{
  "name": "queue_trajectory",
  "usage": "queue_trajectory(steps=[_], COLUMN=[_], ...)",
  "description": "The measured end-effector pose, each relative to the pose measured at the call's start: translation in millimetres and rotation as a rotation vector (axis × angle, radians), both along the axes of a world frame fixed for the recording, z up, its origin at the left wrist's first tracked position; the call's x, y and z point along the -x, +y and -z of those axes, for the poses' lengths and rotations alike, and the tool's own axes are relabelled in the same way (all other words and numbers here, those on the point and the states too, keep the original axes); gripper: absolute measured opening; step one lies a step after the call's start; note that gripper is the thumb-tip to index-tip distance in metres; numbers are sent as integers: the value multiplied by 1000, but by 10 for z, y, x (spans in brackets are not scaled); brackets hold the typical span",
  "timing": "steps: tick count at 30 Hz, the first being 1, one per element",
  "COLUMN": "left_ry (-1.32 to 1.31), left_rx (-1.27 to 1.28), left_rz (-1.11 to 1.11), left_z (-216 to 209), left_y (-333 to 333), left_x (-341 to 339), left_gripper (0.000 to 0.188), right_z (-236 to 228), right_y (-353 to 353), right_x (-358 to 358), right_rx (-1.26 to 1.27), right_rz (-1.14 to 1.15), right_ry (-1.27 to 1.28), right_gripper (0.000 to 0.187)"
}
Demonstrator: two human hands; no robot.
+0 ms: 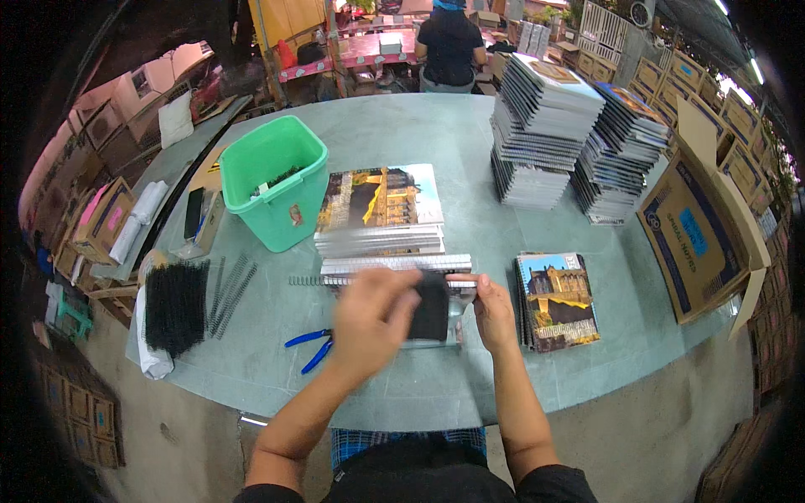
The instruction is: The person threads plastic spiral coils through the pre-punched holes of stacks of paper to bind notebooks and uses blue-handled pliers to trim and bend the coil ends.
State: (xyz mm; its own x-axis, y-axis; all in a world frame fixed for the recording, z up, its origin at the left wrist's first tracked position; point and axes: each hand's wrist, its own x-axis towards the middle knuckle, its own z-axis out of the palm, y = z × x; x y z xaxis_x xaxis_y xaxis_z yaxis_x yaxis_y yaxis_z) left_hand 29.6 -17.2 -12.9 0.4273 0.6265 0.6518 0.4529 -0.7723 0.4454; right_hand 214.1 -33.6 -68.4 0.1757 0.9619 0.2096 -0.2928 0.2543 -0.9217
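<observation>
A notebook [398, 265] stands with its punched edge up in the middle of the table, a black spiral coil [304, 281] sticking out past its left end. My right hand [495, 316] pinches the notebook's right end between thumb and fingers. Motion smears my left hand [369, 323], which is in front of the notebook's left part; I cannot tell whether it holds anything. Beside it is a dark, round-cornered block [432, 306], partly hidden. Blue-handled pliers [312, 346] lie left of my left hand. Behind the notebook is a stack of picture-covered notebooks [381, 201].
Loose black coils [176, 306] lie at the left, near a green bin [277, 189]. Right of my hands sits a small notebook pile [558, 302]. Tall notebook stacks [541, 130] and an open carton [700, 226] stand farther right. A person [451, 46] is beyond the table.
</observation>
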Motion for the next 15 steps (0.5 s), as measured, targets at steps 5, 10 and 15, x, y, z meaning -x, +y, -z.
queue_trajectory(steps=[5,10,15], left_ry=[81,-81,345], left_rx=[7,-66,351], left_rz=[25,-141,144], left_z=[-31,-187,802], left_y=[-24,-58,-445], left_x=[-77,-275,-228], left_gripper=[32,28,24], right_z=[19,114,46], right_y=[-12,-74,-20], right_x=[-37,-93,-71], right_rx=[42,56,1], right_rz=[-24,-14,-62], right_ry=[-54,-110,-284], right_gripper=[51,59,29])
